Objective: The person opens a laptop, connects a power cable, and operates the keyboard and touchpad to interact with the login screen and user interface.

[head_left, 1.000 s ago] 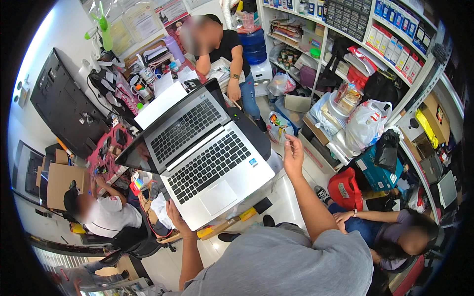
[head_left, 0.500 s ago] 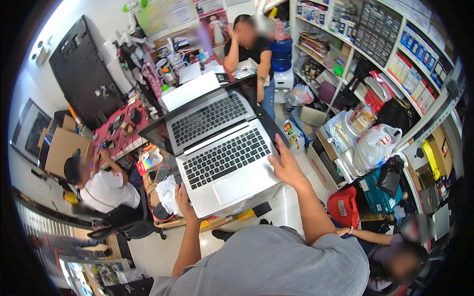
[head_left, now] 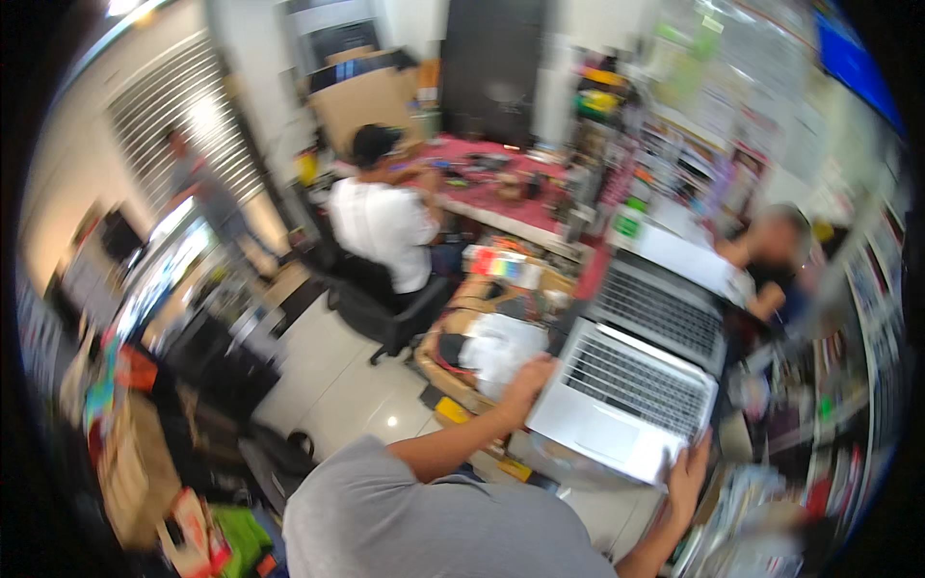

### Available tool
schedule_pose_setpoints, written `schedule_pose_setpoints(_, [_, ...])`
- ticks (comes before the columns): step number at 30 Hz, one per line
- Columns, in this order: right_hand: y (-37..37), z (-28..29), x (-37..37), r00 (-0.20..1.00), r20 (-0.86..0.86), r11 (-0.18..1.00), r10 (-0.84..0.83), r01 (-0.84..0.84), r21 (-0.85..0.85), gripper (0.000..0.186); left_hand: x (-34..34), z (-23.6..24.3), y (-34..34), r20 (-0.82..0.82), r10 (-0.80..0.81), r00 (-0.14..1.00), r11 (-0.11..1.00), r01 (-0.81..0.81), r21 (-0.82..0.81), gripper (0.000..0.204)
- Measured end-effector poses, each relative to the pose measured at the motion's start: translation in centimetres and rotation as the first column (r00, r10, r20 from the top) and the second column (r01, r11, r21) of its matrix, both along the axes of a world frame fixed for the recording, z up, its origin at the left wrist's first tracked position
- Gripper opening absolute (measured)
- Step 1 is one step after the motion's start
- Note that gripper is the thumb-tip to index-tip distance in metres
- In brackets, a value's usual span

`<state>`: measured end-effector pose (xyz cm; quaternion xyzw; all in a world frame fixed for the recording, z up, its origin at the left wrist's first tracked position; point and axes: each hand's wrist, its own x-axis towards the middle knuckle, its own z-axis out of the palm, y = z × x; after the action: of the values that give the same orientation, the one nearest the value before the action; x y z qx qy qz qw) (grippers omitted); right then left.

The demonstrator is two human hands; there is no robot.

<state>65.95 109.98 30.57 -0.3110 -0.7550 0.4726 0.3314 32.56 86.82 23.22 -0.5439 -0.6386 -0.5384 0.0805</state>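
Spanning left fingers and right fingers lies a laptop.

Up on the wearer's head, facing down and forward!
Here's the fisheye peering over the grey shirt at its lower rim: left hand, right hand and laptop close below, the red surface's front edge farther out, slatted shutter deep at left.

The laptop lies between the left hand, at its left edge, and the right hand, at its near right corner; farther left, a person sits in a chair before a table, a box beyond
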Motion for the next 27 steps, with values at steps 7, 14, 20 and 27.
schedule_pose_setpoints(7, [1.4, 1.4, -1.0, 0.996, 0.084, 0.996, 0.03, -0.037, 0.084, 0.063, 0.4, 5.6, -2.7, 0.009, -0.036, 0.999, 0.991, 0.037, -0.126, 0.079])
schedule_pose_setpoints(14, [-2.6, 5.9, -4.4, 0.953, 0.25, 0.953, -0.171, 0.095, 0.289, 0.061, -3.6, 13.2, -6.6, 0.265, -0.074, 0.961, 0.934, 0.16, -0.32, 0.057])
schedule_pose_setpoints(20, [-2.9, 5.2, -4.0, 0.91, 0.326, 0.921, -0.257, 0.129, 0.367, 0.067, -5.9, 21.3, -0.9, -0.065, 0.041, 0.997, 0.999, -0.04, 0.009, 0.053])
schedule_pose_setpoints(27, [-2.7, 4.9, -3.7, 0.916, 0.274, 0.918, -0.294, 0.19, 0.349, 0.07, -8.1, 25.7, 8.6, 0.049, -0.096, 0.994, 0.992, 0.091, 0.086, 0.032])
